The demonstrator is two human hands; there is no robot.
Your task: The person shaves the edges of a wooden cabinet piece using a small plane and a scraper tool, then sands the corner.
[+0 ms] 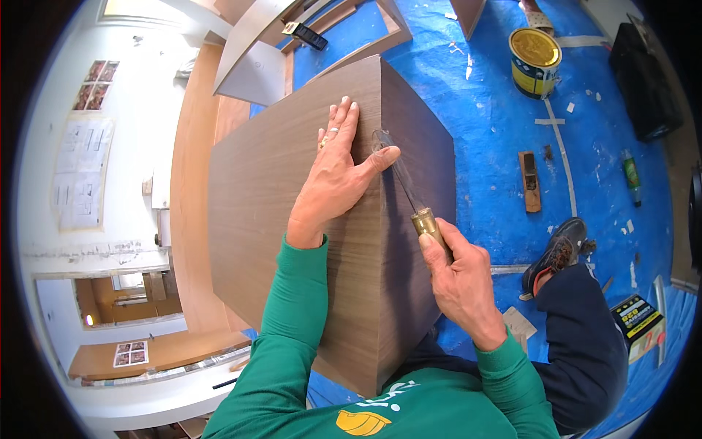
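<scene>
A brown wood-grain cabinet box (285, 157) stands before me, one corner edge running toward me. My left hand (333, 172) lies flat on its left face, fingers stretched out, thumb reaching over the edge close to the blade's far end. In my right hand (462, 282) is a hand tool with a long, narrow grey blade (406, 179) and a brass-coloured collar. My fingers wrap its handle, which is mostly hidden. The blade slants along the corner edge, its tip near my left thumb. Whether it is a file or a chisel, I cannot tell.
Blue sheeting (482, 183) covers the floor. To the right are a lidded can (535, 62), a wooden hand plane (529, 183), a green bottle (632, 175) and a black-and-yellow package (636, 318). Another cabinet carcass (256, 69) stands beyond the box. My shoe (559, 252) rests at right.
</scene>
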